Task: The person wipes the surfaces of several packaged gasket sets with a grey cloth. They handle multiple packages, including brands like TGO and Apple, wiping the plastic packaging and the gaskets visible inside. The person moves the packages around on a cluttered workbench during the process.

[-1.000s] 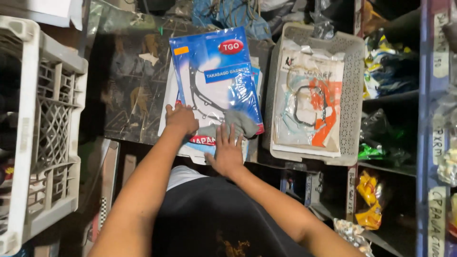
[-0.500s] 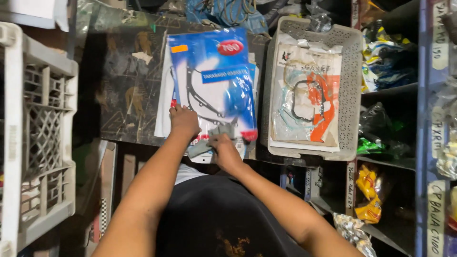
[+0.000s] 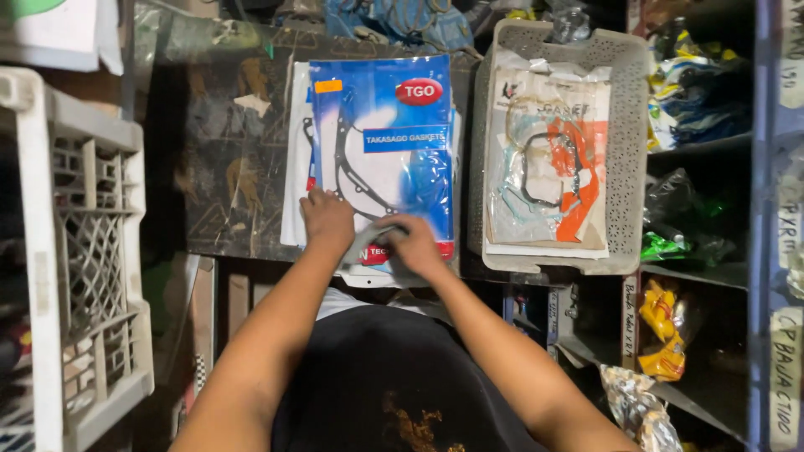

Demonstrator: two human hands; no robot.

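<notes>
Both hands work at the near edge of a glossy blue plastic gasket packet (image 3: 394, 151) lying atop a stack on the dark worktop (image 3: 226, 167). The left hand (image 3: 328, 219) presses flat on it; the right hand (image 3: 414, 244) pinches its grey bottom corner. A grey perforated plastic basket (image 3: 624, 167) sits just beside.

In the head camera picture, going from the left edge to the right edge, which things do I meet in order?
White plastic crate → left hand → right hand on the blue plastic packet → grey basket holding an orange and white packet → shelves with bagged goods.
</notes>
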